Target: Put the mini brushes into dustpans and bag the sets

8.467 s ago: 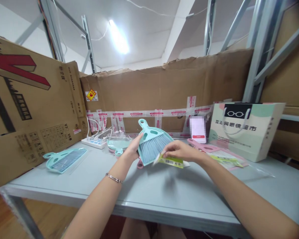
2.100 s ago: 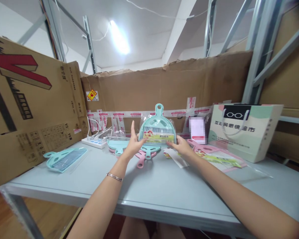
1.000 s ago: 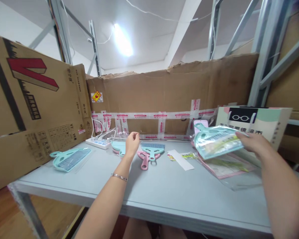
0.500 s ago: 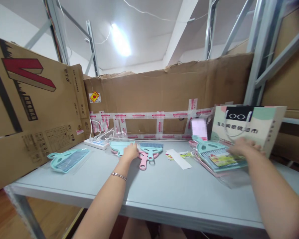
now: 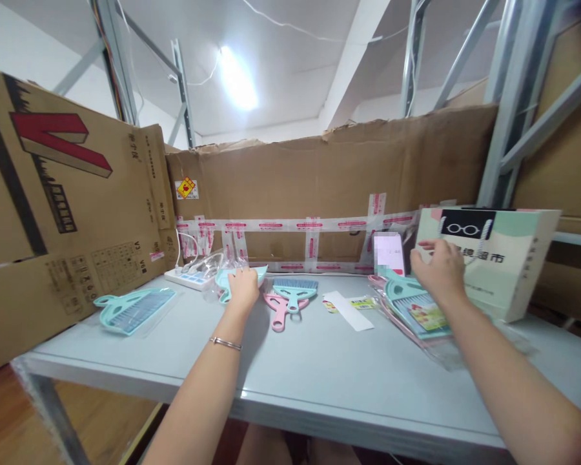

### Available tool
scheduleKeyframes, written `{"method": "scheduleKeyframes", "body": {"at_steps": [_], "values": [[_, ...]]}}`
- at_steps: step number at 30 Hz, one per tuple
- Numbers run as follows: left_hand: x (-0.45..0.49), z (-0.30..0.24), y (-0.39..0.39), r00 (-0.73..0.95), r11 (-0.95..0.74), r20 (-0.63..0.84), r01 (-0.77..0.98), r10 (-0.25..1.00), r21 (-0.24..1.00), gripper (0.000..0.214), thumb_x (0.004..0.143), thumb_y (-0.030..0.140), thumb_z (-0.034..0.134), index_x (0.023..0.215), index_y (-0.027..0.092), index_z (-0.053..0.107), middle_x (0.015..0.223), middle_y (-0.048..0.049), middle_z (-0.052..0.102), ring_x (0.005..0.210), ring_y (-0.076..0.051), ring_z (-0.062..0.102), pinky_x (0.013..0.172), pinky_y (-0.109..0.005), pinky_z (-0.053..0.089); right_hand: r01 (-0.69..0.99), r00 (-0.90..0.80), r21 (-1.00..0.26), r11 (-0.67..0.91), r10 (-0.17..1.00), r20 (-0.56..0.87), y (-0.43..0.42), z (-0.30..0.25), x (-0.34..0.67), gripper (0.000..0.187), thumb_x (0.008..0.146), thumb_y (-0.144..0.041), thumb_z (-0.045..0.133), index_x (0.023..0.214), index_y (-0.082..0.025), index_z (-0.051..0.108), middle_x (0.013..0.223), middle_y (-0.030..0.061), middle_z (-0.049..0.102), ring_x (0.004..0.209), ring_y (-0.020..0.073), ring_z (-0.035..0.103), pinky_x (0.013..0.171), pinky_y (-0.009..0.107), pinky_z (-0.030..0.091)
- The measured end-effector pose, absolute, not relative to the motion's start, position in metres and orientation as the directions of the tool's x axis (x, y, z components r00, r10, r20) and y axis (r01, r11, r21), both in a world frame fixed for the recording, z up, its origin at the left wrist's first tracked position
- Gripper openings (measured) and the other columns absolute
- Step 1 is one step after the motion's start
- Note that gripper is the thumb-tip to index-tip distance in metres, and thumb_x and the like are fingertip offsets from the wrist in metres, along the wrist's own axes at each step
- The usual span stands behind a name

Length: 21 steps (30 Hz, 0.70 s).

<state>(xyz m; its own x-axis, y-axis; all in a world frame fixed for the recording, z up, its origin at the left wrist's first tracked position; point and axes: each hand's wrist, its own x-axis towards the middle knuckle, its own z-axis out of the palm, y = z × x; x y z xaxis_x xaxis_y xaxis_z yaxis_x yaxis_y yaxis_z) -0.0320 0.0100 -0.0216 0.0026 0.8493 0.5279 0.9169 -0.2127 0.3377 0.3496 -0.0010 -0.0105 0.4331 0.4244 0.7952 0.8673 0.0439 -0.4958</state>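
Observation:
My left hand (image 5: 243, 289) is closed on the edge of a teal dustpan (image 5: 224, 278), which is tilted on the table; my fingertips are partly hidden. Just right of it lie a teal hand brush (image 5: 295, 292) with blue bristles and a pink dustpan (image 5: 277, 318) beneath it. My right hand (image 5: 438, 270) is raised, fingers apart and holding nothing, in front of a paper bag (image 5: 523, 265) with a glasses print. Below that hand is a stack of dustpan-and-brush sets (image 5: 414, 316) in clear plastic, the top one with a picture card.
A bagged teal dustpan set (image 5: 135, 312) lies at the left. A white power strip (image 5: 188, 279) with cables sits behind my left hand. A white paper strip (image 5: 349, 311) lies mid-table, and a phone (image 5: 388, 252) stands upright. Cardboard (image 5: 281, 174) walls the back.
My right hand has lifted off the wrapped stack and moved up and left. My left hand has shifted slightly left and now tilts the teal dustpan.

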Motion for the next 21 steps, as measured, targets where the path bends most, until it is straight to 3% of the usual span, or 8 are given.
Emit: {"method": "scheduleKeyframes", "body": {"at_steps": [3,5,9,13,17,19,21], "values": [[-0.029,-0.007,-0.001,0.078,-0.142,0.571,0.988,0.817,0.069,0.015,0.079,0.028,0.051,0.081,0.016,0.060,0.094,-0.0136,0.059,0.094,-0.029,0.051,0.082,-0.041,0.033,0.841,0.390,-0.494,0.223,0.384,0.837,0.000,-0.010,0.336,0.019,0.073,-0.029,0.045,0.086,-0.016,0.052,0.086,0.0104,0.057,0.083,0.0212,0.050,0.086,0.037,0.038],[-0.026,0.001,-0.007,0.201,-0.219,0.582,0.975,0.788,-0.040,0.012,0.077,0.021,0.050,0.085,0.018,0.059,0.098,-0.0112,0.058,0.094,-0.027,0.049,0.080,-0.039,0.033,0.767,0.391,-0.545,0.338,0.427,0.815,0.003,-0.012,0.324,0.020,0.072,-0.030,0.046,0.086,-0.017,0.052,0.085,0.0084,0.056,0.077,0.0193,0.052,0.081,0.037,0.042],[-0.013,0.010,-0.016,0.504,-0.544,0.535,0.834,0.678,-0.096,0.023,0.074,0.005,0.043,0.084,0.021,0.057,0.094,-0.0056,0.058,0.092,-0.021,0.048,0.079,-0.034,0.033,0.471,0.378,-0.772,0.427,0.693,0.614,0.007,-0.020,0.297,0.026,0.071,-0.038,0.053,0.088,-0.019,0.053,0.091,0.0074,0.059,0.080,0.0191,0.056,0.071,0.035,0.047],[0.002,0.008,-0.021,0.639,-0.721,0.519,0.690,0.568,-0.059,0.031,0.073,-0.001,0.035,0.080,0.020,0.057,0.089,-0.0042,0.059,0.090,-0.018,0.050,0.080,-0.032,0.034,0.251,0.151,-0.907,0.337,0.912,0.381,0.001,-0.028,0.278,0.040,0.064,-0.043,0.067,0.095,-0.021,0.057,0.103,0.0073,0.062,0.095,0.0204,0.057,0.077,0.031,0.046],[0.009,0.005,-0.022,0.608,-0.792,0.587,0.603,0.535,0.096,0.031,0.073,-0.001,0.034,0.075,0.019,0.057,0.097,-0.0066,0.059,0.098,-0.018,0.050,0.087,-0.034,0.036,0.101,-0.173,-0.980,0.170,0.973,0.151,-0.003,-0.034,0.270,0.040,0.057,-0.038,0.074,0.090,-0.021,0.059,0.087,0.0038,0.065,0.076,0.0173,0.061,0.064,0.027,0.047],[0.011,0.004,-0.019,0.440,-0.783,0.682,0.524,0.585,0.334,0.025,0.077,0.006,0.038,0.082,0.019,0.058,0.113,-0.0086,0.053,0.105,-0.019,0.049,0.089,-0.033,0.039,-0.015,-0.111,-0.986,0.167,0.980,0.167,-0.004,-0.035,0.264,0.037,0.056,-0.038,0.074,0.082,-0.020,0.056,0.074,0.0003,0.062,0.064,0.0148,0.058,0.056,0.026,0.045],[0.012,0.003,-0.017,0.238,-0.657,0.614,0.340,0.753,0.673,0.020,0.082,0.020,0.043,0.097,0.021,0.056,0.117,-0.0090,0.051,0.102,-0.019,0.053,0.081,-0.031,0.045,-0.113,0.042,-0.966,0.232,0.973,0.229,-0.005,-0.035,0.254,0.036,0.055,-0.039,0.073,0.077,-0.021,0.050,0.068,-0.0024,0.058,0.060,0.0133,0.055,0.053,0.025,0.044]]}}
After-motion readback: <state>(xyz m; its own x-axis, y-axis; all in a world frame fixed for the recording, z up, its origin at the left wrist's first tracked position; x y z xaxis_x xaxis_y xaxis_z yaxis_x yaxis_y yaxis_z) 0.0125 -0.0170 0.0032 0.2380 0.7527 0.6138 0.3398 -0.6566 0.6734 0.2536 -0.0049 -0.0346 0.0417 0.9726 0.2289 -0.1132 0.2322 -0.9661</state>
